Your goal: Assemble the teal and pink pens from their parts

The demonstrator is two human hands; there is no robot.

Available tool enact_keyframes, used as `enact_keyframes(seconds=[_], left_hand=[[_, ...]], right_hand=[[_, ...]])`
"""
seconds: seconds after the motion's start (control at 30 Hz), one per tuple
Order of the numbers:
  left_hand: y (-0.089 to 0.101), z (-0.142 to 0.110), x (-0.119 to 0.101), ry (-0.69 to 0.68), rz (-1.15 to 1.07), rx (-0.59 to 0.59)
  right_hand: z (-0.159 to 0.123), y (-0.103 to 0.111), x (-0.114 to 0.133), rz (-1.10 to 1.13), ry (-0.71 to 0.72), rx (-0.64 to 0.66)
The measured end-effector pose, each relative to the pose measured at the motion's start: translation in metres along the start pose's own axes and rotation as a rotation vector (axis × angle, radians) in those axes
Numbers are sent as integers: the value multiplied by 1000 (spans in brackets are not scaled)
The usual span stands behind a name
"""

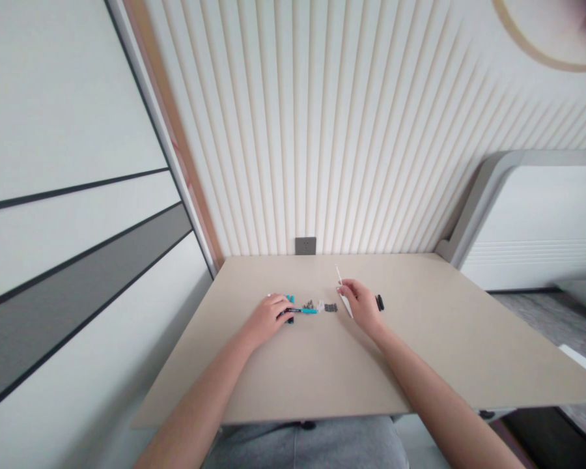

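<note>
The left hand [266, 319] sits closed over the dark end of a teal-and-black pen [303, 311], and the pen's teal barrel sticks out to the right of the fingers. A teal piece [290, 299] shows just beyond the fingertips, partly covered by the hand; it may run on beneath the palm, but that cannot be told from this view. Just right of the pen's tip, between the two hands, lie a cluster of small dark parts [309, 305], a white scrap [319, 306] and a second dark cluster [331, 307], all loose on the beige tabletop [410, 365].

The hands stand apart. The right hand [361, 305] rests over a slim white stick [340, 280], which tilts under the fingers, but the picture is too small to tell whether they grip it. A small black object [379, 302] lies just right of that hand.

The main risk is crowding. If the pen swings or slides right, its tip could scatter the small parts. If the white stick's lower end drops or sweeps left, it could do the same. A careless shift of the right hand could knock the black object aside.
</note>
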State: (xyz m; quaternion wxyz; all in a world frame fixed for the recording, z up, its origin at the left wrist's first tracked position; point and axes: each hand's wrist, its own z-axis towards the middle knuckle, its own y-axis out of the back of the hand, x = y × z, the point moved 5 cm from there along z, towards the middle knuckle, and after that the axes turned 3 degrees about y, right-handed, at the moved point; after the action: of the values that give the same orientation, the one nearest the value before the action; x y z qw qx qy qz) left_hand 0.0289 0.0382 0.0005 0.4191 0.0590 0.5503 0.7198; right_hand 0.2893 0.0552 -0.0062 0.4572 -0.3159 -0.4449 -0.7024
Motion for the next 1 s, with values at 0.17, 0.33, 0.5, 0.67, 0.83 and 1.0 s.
enact_keyframes(seconds=[0.17,0.33,0.5,0.67,0.83,1.0], left_hand=[[0,0,0,-6,-1,-11],[0,0,0,-19,-1,-15],[2,0,-1,-25,-12,-39],[4,-1,-2,-25,-25,-63],[4,0,-3,-22,-20,-52],[2,0,-2,-21,-21,-51]], right_hand=[[-5,-15,7,380,-64,131],[-11,-26,16,373,-45,243],[-13,-31,18,446,-74,301],[-13,-32,16,465,-61,300],[-12,-29,15,423,-59,272],[-13,-29,24,458,-71,290]])
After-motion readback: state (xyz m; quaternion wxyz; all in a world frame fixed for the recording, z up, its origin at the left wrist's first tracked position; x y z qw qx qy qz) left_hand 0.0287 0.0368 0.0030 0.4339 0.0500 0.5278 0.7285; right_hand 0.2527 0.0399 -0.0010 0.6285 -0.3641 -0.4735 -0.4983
